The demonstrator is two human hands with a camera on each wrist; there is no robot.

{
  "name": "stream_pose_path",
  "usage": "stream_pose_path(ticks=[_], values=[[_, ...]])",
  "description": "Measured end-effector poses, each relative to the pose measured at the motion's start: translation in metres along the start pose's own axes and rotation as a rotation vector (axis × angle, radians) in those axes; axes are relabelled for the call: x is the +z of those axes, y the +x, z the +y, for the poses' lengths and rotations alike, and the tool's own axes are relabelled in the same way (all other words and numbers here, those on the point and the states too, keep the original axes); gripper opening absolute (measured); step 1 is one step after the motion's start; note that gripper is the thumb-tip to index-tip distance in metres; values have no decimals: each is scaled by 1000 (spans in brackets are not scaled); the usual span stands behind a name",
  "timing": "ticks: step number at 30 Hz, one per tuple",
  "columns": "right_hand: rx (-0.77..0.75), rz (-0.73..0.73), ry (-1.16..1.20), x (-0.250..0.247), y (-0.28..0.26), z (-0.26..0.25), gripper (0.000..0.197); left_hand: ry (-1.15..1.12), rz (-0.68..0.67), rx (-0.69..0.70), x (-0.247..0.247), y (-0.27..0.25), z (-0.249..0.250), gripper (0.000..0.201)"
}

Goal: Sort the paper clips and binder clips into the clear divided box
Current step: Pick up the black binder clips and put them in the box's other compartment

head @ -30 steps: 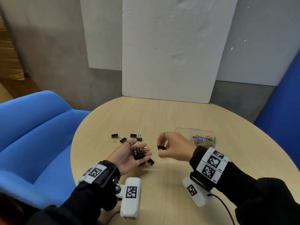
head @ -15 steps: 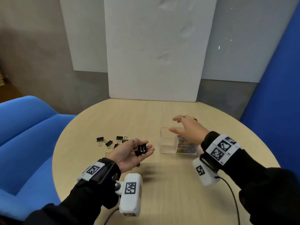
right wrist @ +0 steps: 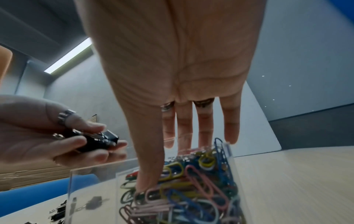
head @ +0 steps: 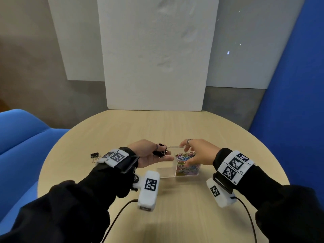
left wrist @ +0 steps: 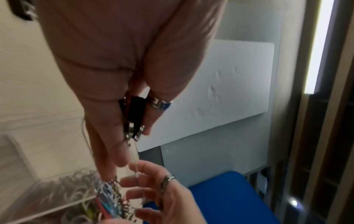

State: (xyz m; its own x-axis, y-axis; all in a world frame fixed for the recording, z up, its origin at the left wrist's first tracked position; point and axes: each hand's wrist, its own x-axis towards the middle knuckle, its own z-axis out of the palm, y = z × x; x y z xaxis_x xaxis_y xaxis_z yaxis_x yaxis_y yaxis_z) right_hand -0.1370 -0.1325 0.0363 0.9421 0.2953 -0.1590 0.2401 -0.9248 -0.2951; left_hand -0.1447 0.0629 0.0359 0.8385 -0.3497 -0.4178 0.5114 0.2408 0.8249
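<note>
On the round table (head: 175,216) sits the clear divided box (head: 167,170), paper clips (head: 190,168) filling its right compartment; the right hand (head: 198,153) spreads wide over them, the left hand (head: 149,153) cups black binder clips (head: 160,151) above the left compartment

1. The left hand (head: 149,154), cupping binder clips (head: 159,151), hovers over the clear divided box (head: 167,172)'s bare left compartment.
2. The right hand (head: 198,153) spans the right compartment, which is packed with paper clips (head: 189,168).
3. Loose binder clips (head: 95,156) lie on the table (head: 184,216) to the left.
</note>
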Motion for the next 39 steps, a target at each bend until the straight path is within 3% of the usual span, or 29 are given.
stream_pose_path(ticks=[7,16,19,22,26,35,39], values=[[-2,-1,7,-2,0,0,69,168,62,-92,6,2,10,15],[5,-8,11,-5,-1,-4,69,398,186,-52,22,-1,10,3],[-1,-22,-16,-6,-2,-5,67,490,257,7,23,7,6,14],[-3,-24,-30,-8,-3,-6,66,525,292,-67,26,7,9,14],[-11,-23,-48,-8,-5,-9,65,696,304,-70,31,10,13,16],[-10,-19,-38,-7,-7,-9,66,689,282,-88,23,9,14,12],[-7,-21,-36,-7,-8,-10,64,747,294,-22,18,9,13,9]])
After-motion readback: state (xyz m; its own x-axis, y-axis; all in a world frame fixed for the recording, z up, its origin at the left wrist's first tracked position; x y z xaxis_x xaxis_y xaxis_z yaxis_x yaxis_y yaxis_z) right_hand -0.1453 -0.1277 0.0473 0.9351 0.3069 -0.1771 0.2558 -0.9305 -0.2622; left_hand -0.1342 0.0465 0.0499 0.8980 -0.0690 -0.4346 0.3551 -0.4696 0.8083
